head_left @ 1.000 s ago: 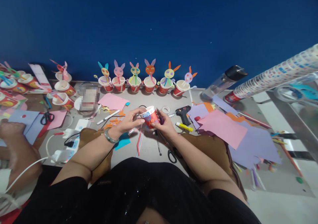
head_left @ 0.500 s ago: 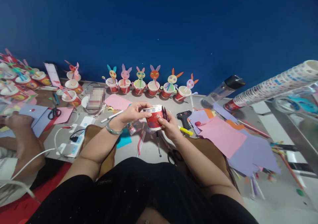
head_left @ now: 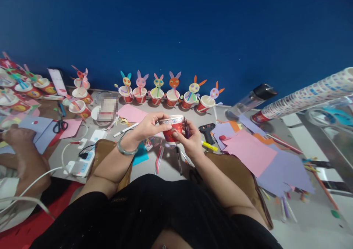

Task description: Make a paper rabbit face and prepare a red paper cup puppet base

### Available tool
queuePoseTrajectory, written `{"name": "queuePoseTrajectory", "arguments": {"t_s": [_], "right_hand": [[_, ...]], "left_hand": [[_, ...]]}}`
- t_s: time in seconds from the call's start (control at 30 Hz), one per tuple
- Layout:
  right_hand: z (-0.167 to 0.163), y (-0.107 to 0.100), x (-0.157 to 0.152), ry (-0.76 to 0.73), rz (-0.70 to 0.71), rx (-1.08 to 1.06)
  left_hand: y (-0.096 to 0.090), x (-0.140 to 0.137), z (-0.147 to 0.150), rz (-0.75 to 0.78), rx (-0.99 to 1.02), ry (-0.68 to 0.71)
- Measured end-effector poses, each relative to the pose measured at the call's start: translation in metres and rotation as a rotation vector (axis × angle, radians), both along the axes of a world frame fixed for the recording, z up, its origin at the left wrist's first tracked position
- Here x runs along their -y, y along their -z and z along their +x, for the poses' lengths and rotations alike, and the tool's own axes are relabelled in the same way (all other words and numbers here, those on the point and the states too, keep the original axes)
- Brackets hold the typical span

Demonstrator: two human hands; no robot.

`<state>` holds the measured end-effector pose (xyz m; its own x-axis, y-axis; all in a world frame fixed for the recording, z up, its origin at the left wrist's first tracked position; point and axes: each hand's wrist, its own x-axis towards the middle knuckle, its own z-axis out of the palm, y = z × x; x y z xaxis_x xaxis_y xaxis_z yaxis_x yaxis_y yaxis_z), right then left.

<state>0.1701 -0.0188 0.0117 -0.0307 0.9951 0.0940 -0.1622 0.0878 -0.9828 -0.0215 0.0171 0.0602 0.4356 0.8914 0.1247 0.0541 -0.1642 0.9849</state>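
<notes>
A red paper cup (head_left: 173, 131) with a white patterned rim is held upright between both hands, above the middle of the table. My left hand (head_left: 154, 127), with a bangle on its wrist, grips the cup's left side, thumb across the front near the rim. My right hand (head_left: 191, 138) is closed around the lower right side, its thumb on the front. A slim dark tool (head_left: 187, 127) stands up beside the cup in my right fingers; its kind is unclear. Under the hands lie pens (head_left: 179, 160) and red straws (head_left: 158, 159).
Paper cups with rabbit faces (head_left: 173, 97) line the wall. To the right are a black glue gun (head_left: 207, 132), a yellow marker (head_left: 209, 146), coloured paper (head_left: 250, 151), a bottle (head_left: 249, 100) and a leaning cup stack (head_left: 303, 94). A power strip (head_left: 85, 157) and another person's arm (head_left: 33, 160) are left.
The cup has turned a little in my hands, and its printed front looks different. Both hands still hold it. The whole view has shifted slightly.
</notes>
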Motion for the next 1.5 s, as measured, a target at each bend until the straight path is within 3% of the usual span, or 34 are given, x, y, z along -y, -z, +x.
{"name": "queuePoseTrajectory", "arguments": {"t_s": [0.33, 0.73, 0.83, 1.07, 1.33, 1.5], "right_hand": [[0.009, 0.004, 0.006, -0.01, 0.034, 0.119], [0.015, 0.01, -0.001, -0.034, 0.091, 0.217], [0.021, 0.013, -0.006, -0.025, 0.15, 0.31], [0.031, 0.001, 0.002, 0.185, 0.398, 0.574], [0.026, 0.002, 0.003, 0.153, 0.349, 0.504], [0.025, -0.002, 0.005, 0.176, 0.545, 0.637]], "left_hand": [[0.001, 0.004, 0.001, -0.143, 0.042, 0.026], [0.004, 0.004, 0.006, -0.091, -0.03, -0.021], [0.005, 0.003, 0.005, -0.05, -0.042, -0.07], [0.006, 0.002, 0.008, -0.03, -0.022, -0.18], [0.009, 0.004, 0.011, -0.098, -0.037, -0.131], [0.011, 0.006, 0.012, -0.035, -0.084, -0.174]]}}
